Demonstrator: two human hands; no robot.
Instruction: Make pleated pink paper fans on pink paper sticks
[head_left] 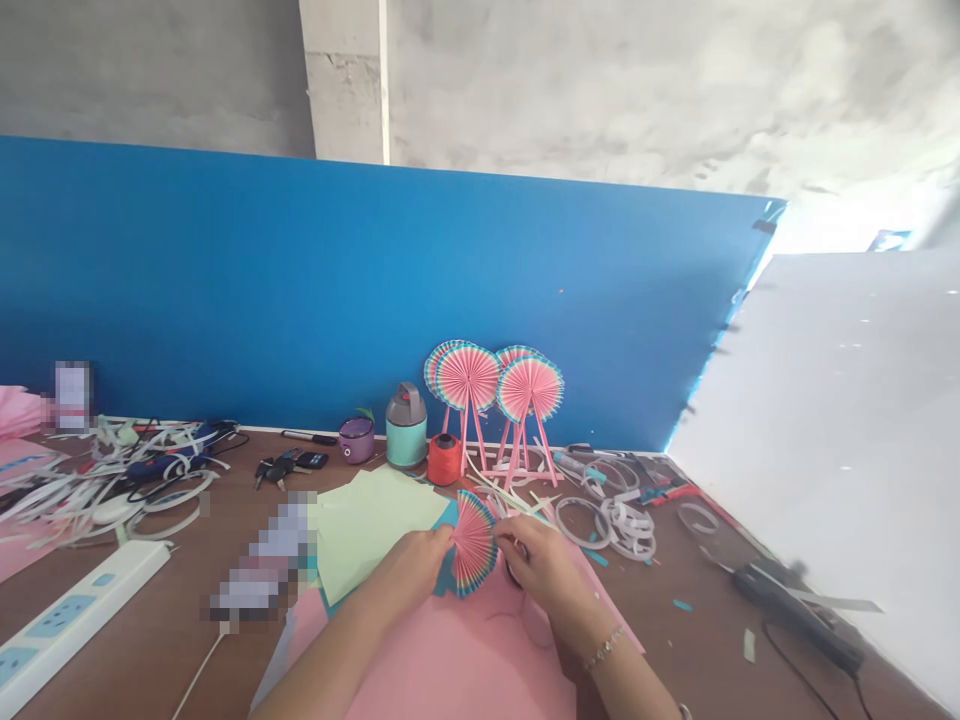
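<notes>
A pleated pink paper fan (472,543) with a rainbow rim is held between both my hands just above a pink paper sheet (457,665). My left hand (411,570) pinches the fan's left side, fingers closed on it. My right hand (541,566), with a bracelet at the wrist, grips the fan's right side with curled fingers. Three finished round fans on pink sticks (495,385) lean against the blue partition (300,290) behind.
Light green paper (367,525) lies left of my hands. A red thread spool (444,460), teal bottle (406,427) and purple cup (356,439) stand at the back. White tape rings (619,520) lie right, paper strips (97,485) and a power strip (71,620) left, a glue gun (799,605) far right.
</notes>
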